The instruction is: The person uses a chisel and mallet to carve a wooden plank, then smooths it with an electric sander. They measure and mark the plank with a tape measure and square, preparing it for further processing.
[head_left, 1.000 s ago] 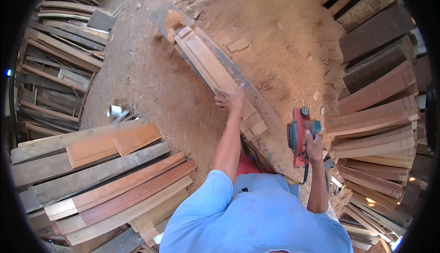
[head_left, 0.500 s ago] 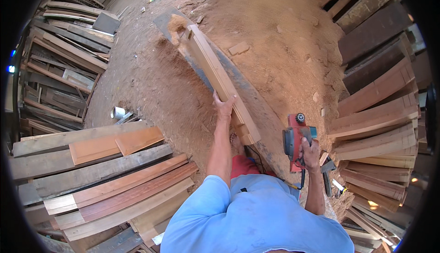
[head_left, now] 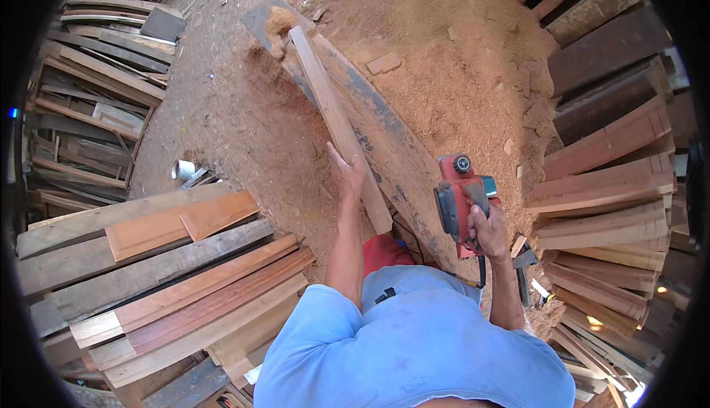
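A long pale wooden beam (head_left: 331, 116) lies lengthwise on a worn work plank (head_left: 396, 153), showing one smooth narrow face. My left hand (head_left: 350, 177) holds the beam at its left edge, toward the near end; its fingers reach partly out of sight along the side. In my right hand (head_left: 489, 229) is a red and black electric hand planer (head_left: 457, 204), gripped by its handle. The planer is up off the wood, to the right of the plank, with its cord hanging below.
Stacked boards (head_left: 177, 275) fill the near left, and more timber (head_left: 103, 75) lies far left. Planks (head_left: 603, 190) line the right side. Sawdust (head_left: 444, 60) covers the ground. A hammer (head_left: 523, 264) lies near my right forearm. A white pot (head_left: 183, 170) stands left; a wood offcut (head_left: 384, 63) lies beyond the plank.
The beam has been turned over onto another side, so its grooved face no longer shows. My left hand has shifted with it. My right hand has brought the planer a little left and upward.
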Motion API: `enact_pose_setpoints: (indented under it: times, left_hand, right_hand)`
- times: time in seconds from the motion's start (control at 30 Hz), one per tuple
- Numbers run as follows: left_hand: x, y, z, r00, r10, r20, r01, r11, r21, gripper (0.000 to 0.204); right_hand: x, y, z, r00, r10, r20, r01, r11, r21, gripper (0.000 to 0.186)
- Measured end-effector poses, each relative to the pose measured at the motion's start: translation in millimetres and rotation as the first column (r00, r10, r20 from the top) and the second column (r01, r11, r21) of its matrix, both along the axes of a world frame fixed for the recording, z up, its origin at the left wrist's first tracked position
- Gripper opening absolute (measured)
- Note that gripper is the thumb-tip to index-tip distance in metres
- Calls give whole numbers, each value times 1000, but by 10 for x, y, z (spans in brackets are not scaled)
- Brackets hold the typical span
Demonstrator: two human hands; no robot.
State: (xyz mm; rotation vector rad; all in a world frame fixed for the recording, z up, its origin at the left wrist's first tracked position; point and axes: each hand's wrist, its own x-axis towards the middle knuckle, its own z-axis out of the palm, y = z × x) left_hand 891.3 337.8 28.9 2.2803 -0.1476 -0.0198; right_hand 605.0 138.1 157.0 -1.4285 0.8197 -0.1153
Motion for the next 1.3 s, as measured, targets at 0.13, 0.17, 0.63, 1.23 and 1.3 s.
enact_pose_setpoints:
  times: [0.13,0.17,0.63,1.23,1.3]
  left_hand:
    - [-71,-106,313,942,-16,-334,-45,983,-176,101]
    - [-27,-116,270,955,-22,-295,-31,984,-174,103]
    - [997,-305,-18,887,-327,-326,29,743,-669,91]
    - [-595,1596,-1251,723,18,-690,-37,999,-13,51]
    - [-732,1504,-933,605,30,-796,43,997,70,52]
  right_hand:
    - [50,12,9,996,63,-64,-60,997,42,48]
    - [65,15,2,998,63,-31,-62,998,28,45]
    - [310,361,355,967,254,19,-254,963,92,52]
    - [1597,727,201,924,381,-33,-378,898,-224,72]
    - [1819,676,255,918,390,-80,-397,889,-229,73]
